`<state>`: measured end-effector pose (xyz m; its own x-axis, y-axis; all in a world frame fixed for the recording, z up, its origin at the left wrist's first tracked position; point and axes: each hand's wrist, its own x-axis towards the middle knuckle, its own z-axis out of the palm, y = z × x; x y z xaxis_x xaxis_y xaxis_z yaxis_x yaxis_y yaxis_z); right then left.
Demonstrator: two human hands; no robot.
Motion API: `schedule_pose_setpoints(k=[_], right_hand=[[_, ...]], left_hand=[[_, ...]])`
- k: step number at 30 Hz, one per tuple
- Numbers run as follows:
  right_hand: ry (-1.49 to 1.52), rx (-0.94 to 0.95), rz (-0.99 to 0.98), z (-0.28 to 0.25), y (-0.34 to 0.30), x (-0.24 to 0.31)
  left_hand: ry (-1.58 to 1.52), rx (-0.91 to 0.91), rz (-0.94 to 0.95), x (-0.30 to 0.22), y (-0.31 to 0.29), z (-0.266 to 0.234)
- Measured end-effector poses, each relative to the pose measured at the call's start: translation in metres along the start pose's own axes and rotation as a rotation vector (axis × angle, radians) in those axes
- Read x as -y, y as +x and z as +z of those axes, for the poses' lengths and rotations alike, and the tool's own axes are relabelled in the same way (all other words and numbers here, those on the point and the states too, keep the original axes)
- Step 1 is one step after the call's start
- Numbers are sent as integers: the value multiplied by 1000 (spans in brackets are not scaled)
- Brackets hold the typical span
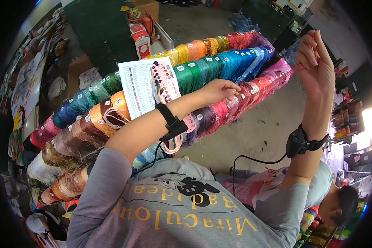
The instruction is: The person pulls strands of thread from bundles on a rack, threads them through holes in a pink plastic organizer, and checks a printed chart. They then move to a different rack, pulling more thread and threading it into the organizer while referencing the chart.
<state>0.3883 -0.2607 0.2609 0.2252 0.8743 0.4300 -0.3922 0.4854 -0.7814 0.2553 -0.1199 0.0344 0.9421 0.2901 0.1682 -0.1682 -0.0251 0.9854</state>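
Note:
My right hand (pixel 316 62) is raised at the upper right, its fingers closed on pink embroidery thread (pixel 296 68). From it the strands stretch down and left along the pink and rose thread skeins (pixel 252 91). Lower down, my left hand (pixel 220 91) reaches over the skeins with thumb and fingers drawn together beside them; what is between the fingertips is too small to make out. Behind my left forearm lie a printed colour sheet (pixel 132 89) and a pink perforated thread card (pixel 166 82), with strands looped through its holes.
Rows of labelled skeins, including green ones (pixel 190 76) and orange ones (pixel 96 115), hang diagonally on a rack. Beyond stand a fire extinguisher (pixel 149 27) and a red-and-white box (pixel 141 43). A person (pixel 339 202) is close at the lower right. Black cables (pixel 252 157) trail from my wristbands.

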Motion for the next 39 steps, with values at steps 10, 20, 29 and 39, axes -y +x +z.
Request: schedule_pose_setpoints(k=[10,20,29,39], right_hand=[[-6,-59,-24,16,18,-8],[-41,86,-124,20,44,46],[-718,-213,-640,49,34,79],[-1185,-506,-962,61,39,69]], left_hand=[[57,79,-70,30,-10,-6],[-91,379,-212,71,-16,26],[-83,261,-326,70,-23,9],[-114,175,-260,68,-30,6]])
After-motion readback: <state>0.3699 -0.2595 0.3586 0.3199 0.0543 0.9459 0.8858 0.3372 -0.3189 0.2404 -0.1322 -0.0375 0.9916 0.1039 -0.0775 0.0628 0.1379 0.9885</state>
